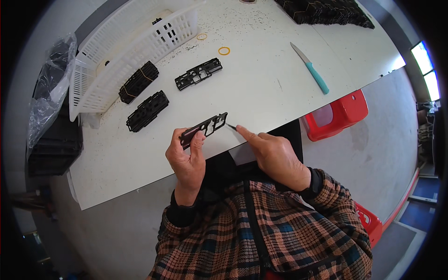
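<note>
A: How do the hands stand from where you're steering?

B: I have them apart, each with its own load. My left hand (187, 161) is clamped on one end of the black frame (205, 129), thumb on the near face, and my right hand (280, 156) pinches a thin dark tool (231, 126), index finger laid along it

A: And where's the frame?

B: Tilted up off the counter (252, 88), over its front edge, free end toward the tool. The tip is just beside that end; I can't tell whether it touches

A: What would you do to get this right?

B: I judge it to be fine work on the end edge, so I'd firm up the left grip without squeezing: those thin bars around the openings look easy to bend. I'd use short, light strokes, the tip pointed away from the left thumb, and turn the frame rather than the wrist

A: Anything to watch?

B: A slip could scratch the face or catch the thumb. I'd leave the teal-handled knife (310, 70) lying on the right; it looks too broad for those corners
</note>
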Tool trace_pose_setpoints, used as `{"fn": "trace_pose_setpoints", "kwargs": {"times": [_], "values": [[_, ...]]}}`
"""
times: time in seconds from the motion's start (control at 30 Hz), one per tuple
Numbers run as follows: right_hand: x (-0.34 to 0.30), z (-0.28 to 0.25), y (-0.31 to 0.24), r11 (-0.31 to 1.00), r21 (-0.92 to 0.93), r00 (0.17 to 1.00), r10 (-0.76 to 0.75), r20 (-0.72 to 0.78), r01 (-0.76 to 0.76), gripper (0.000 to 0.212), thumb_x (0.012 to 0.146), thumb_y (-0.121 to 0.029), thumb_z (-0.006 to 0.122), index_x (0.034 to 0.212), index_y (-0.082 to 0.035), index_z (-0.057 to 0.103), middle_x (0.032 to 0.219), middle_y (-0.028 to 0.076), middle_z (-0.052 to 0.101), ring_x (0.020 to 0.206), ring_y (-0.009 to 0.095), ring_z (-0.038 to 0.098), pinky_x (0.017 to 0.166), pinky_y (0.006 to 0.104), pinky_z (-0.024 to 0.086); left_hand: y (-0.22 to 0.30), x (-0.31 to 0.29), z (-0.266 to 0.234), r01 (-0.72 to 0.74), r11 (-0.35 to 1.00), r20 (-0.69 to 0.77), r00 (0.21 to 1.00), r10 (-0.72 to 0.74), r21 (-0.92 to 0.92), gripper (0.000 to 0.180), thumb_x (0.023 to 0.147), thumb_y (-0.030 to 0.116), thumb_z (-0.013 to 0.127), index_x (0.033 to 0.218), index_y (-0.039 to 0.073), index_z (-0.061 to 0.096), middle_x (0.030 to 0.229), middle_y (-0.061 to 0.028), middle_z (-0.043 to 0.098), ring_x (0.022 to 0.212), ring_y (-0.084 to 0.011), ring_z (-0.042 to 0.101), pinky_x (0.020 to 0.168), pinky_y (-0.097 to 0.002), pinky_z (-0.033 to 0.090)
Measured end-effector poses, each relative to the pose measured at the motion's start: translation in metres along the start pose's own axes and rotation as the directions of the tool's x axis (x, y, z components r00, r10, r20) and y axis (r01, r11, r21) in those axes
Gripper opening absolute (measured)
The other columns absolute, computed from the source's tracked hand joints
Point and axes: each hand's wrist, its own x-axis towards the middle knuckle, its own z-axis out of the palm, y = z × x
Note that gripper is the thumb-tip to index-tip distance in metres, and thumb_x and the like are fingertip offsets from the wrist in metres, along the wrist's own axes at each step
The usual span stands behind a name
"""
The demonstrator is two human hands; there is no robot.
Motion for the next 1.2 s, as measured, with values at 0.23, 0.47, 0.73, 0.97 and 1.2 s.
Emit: {"fn": "trace_pose_setpoints", "kwargs": {"times": [0.23, 0.47, 0.73, 0.97, 1.2], "values": [[-0.006, 0.005, 0.004, 0.992, -0.116, 0.999, -0.051, -0.006, 0.050, 0.061, 0.080, 0.005, 0.059, 0.138, -0.010, 0.051, 0.070, 0.009, 0.055, 0.056, 0.024, 0.057, 0.054, 0.0359, 0.050, 0.015, 0.013, 0.001, -0.075, 0.984, 0.102, 0.993, 0.059, 0.161, 0.012, 0.095, 0.007, 0.061, 0.090, -0.002, 0.054, 0.075, -0.0052, 0.063, 0.066, -0.0095, 0.058, 0.064, -0.0239, 0.049], [-0.009, 0.004, 0.001, 0.985, -0.166, 0.998, -0.046, 0.046, 0.053, 0.064, 0.079, 0.005, 0.060, 0.140, -0.010, 0.049, 0.070, 0.008, 0.054, 0.056, 0.022, 0.057, 0.053, 0.0348, 0.049, 0.026, 0.019, 0.002, -0.098, 0.950, 0.184, 0.982, 0.044, 0.296, 0.013, 0.094, 0.008, 0.062, 0.089, -0.001, 0.054, 0.073, -0.0074, 0.062, 0.066, -0.0119, 0.058, 0.064, -0.0254, 0.049], [-0.007, 0.007, -0.006, 0.958, -0.281, 0.994, -0.031, 0.102, 0.058, 0.069, 0.079, 0.005, 0.060, 0.144, -0.008, 0.042, 0.070, 0.009, 0.055, 0.056, 0.023, 0.058, 0.052, 0.0349, 0.049, 0.041, 0.020, 0.007, -0.227, 0.913, 0.248, 0.958, 0.146, 0.340, 0.011, 0.086, 0.001, 0.067, 0.090, 0.001, 0.056, 0.075, -0.0105, 0.059, 0.066, -0.0255, 0.056, 0.059, -0.0337, 0.046], [-0.008, 0.009, 0.006, 1.000, 0.016, 1.000, -0.002, 0.013, 0.001, 0.064, 0.081, 0.005, 0.059, 0.142, -0.008, 0.045, 0.070, 0.011, 0.057, 0.056, 0.026, 0.060, 0.052, 0.0360, 0.050, 0.038, 0.022, 0.007, -0.172, 0.920, 0.228, 0.969, 0.094, 0.351, 0.012, 0.085, 0.000, 0.068, 0.089, 0.002, 0.057, 0.074, -0.0100, 0.058, 0.065, -0.0253, 0.055, 0.058, -0.0339, 0.046], [-0.007, 0.007, 0.003, 0.993, -0.111, 0.998, -0.045, 0.050, 0.051, 0.066, 0.079, 0.005, 0.059, 0.142, -0.009, 0.046, 0.071, 0.010, 0.056, 0.056, 0.024, 0.059, 0.053, 0.0349, 0.051, 0.039, 0.022, 0.006, -0.184, 0.923, 0.229, 0.967, 0.109, 0.338, 0.011, 0.086, 0.000, 0.067, 0.089, 0.002, 0.057, 0.074, -0.0098, 0.058, 0.065, -0.0253, 0.055, 0.058, -0.0340, 0.045]]}}
